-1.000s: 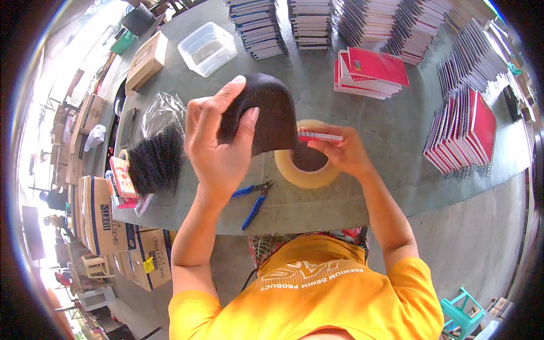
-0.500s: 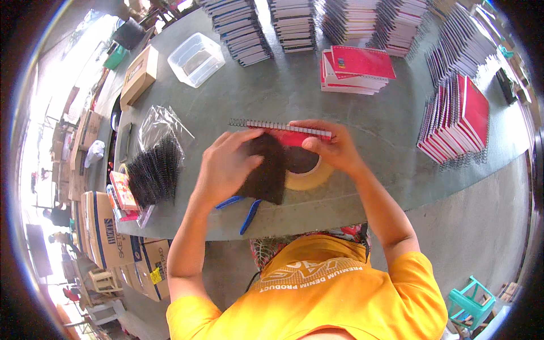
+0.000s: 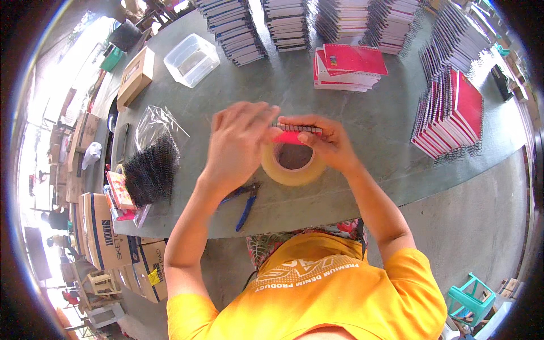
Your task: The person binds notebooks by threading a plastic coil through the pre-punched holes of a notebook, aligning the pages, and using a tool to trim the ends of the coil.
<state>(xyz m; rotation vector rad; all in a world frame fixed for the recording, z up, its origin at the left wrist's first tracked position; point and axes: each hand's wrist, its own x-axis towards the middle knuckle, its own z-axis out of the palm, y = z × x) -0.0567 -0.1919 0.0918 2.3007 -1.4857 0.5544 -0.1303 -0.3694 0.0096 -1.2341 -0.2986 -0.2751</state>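
Note:
A small red notebook (image 3: 290, 137) is held up on edge, its row of dark coil binding along the top. My right hand (image 3: 331, 141) is closed on its right end, thumb on the red cover. My left hand (image 3: 241, 139), a little blurred, is at the left end with its fingers stretched out, hiding that end. Whether it touches the notebook I cannot tell. Just below lies a wide roll of clear tape (image 3: 294, 169) on the table. Blue-handled pliers (image 3: 245, 209) lie nearer me, partly behind my left forearm.
Black spiral coils (image 3: 150, 175) lie in clear plastic at left. A clear plastic box (image 3: 191, 61) and a cardboard box (image 3: 136, 78) stand behind them. Red notebooks (image 3: 348, 68) are stacked at the back, more (image 3: 450, 116) at right. Spiral-bound stacks (image 3: 232, 31) line the far edge.
The dark sheet-like piece that hung below my left hand is out of sight. My left hand has risen and moved over the notebook's left end. The tape roll and pliers show more fully.

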